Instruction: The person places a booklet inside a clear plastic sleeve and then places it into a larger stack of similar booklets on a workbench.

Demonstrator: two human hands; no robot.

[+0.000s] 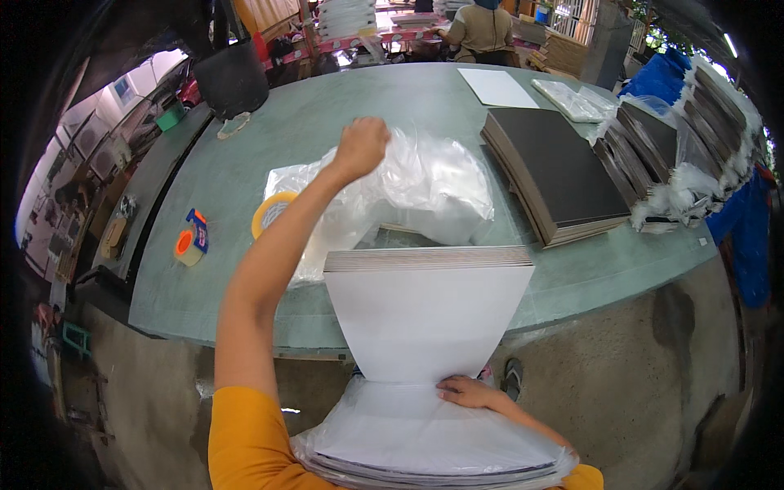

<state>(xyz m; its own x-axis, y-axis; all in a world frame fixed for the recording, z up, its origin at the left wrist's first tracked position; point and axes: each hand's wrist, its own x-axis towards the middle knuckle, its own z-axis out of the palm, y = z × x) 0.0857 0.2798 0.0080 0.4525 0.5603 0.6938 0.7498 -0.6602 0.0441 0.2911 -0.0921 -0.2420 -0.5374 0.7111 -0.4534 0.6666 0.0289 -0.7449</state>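
A stack of white boards (429, 314) slants from my body up to the table's near edge, its far edges showing as layered lines. A clear plastic bag (408, 433) covers the near part of the stack. My right hand (465, 390) lies on top by the bag's edge, fingers stretched and slightly bent. Out over the table, my left hand (362, 149) is closed in a fist at a crumpled heap of clear plastic bags (445, 188) and appears to grip one; its fingertips are hidden. A yellow tape roll (269, 214) lies beside that forearm, partly under plastic.
On the green table (220, 278) sits an orange-and-blue tape dispenser (193, 238) at left. At right are a thick stack of dark boards (563, 167), a white sheet (496, 87) and plastic-wrapped bundles (678, 143). A person (482, 34) is across the table.
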